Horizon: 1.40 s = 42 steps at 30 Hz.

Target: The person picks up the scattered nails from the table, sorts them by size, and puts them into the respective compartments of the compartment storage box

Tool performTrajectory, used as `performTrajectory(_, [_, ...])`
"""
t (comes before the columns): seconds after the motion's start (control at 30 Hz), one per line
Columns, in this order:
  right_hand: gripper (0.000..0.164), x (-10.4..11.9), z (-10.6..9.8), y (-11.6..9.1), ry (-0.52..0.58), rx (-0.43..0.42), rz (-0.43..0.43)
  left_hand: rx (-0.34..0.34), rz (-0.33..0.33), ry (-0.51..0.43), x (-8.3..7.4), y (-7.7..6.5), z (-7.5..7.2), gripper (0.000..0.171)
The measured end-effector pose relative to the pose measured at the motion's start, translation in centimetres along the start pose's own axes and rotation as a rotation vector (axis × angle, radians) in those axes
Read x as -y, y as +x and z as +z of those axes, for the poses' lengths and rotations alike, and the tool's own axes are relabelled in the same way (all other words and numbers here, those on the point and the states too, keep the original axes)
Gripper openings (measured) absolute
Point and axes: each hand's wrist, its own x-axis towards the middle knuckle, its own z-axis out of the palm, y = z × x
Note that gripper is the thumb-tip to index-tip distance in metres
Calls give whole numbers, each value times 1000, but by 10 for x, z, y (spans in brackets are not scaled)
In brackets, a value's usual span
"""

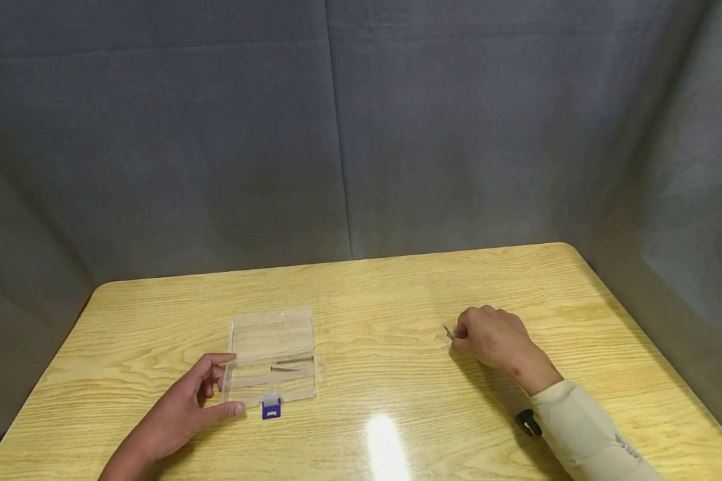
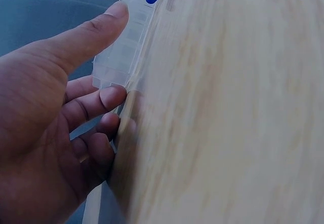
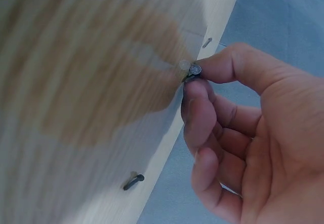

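Note:
A clear plastic box (image 1: 269,394) lies opened flat on the table, and two nails (image 1: 295,361) lie in its front half. My left hand (image 1: 183,407) holds the box at its left end, thumb on the front corner and fingers along the side. In the left wrist view the thumb reaches over the box's wall (image 2: 119,51). At the right of the table, my right hand (image 1: 496,337) pinches a nail (image 3: 195,70) between thumb and fingertips, close over the wood. The nail's round head shows in the right wrist view; the other fingers are curled.
The box has a blue latch (image 1: 271,408) at its front. In the right wrist view, one loose nail (image 3: 134,182) lies on the table and another small metal piece (image 3: 207,42) lies beyond the fingertips. Grey cloth (image 1: 216,147) hangs behind the wooden table (image 1: 367,300).

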Motion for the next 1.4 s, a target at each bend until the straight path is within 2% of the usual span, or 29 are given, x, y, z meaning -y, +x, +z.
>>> performTrajectory(0.23, [23,-1,1,-1,-38,2,-26,3,4,-9,1,0,0,66])
performTrajectory(0.5, [26,-3,2,-2,-27,-13,-47,1,-4,2,-1,-1,0,66])
performTrajectory(0.87, [20,-1,-2,-4,-23,-35,-44,3,-3,0,1,0,0,66])
performTrajectory(1.17, [23,13,-7,-6,35,-60,-106,-2,-6,1,1,0,1,67])
performTrajectory(1.4, [19,26,-8,-6,60,-55,-145,3,1,-2,1,0,0,66])
